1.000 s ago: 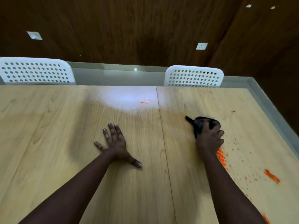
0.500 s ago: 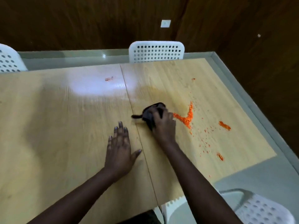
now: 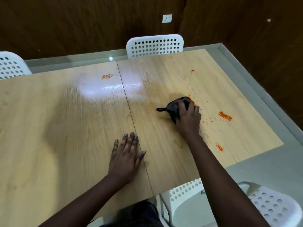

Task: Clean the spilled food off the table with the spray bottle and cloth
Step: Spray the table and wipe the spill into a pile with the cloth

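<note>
My right hand (image 3: 188, 117) grips a bunched black cloth (image 3: 173, 108) and presses it on the wooden table (image 3: 65, 128), right of the table's centre seam. Orange spilled food lies scattered to the right of the cloth: a larger blob (image 3: 225, 115), a smaller one (image 3: 219, 147) near the front edge, a bit (image 3: 192, 71) further back and several crumbs between them. An orange smear (image 3: 108, 76) sits far back, left of the seam. My left hand (image 3: 127, 156) rests flat on the table, fingers straight, by the seam. No spray bottle is in view.
White perforated chairs stand at the far side (image 3: 155, 45), the far left (image 3: 9, 65) and close by at the front right (image 3: 268, 205). The table's right edge (image 3: 255, 112) borders grey floor. A dark wood wall with a socket (image 3: 167, 18) is behind.
My right hand has pushed the cloth to the right into the orange spill, and the heap beside it is now spread into crumbs. My left hand stays flat on the table.
</note>
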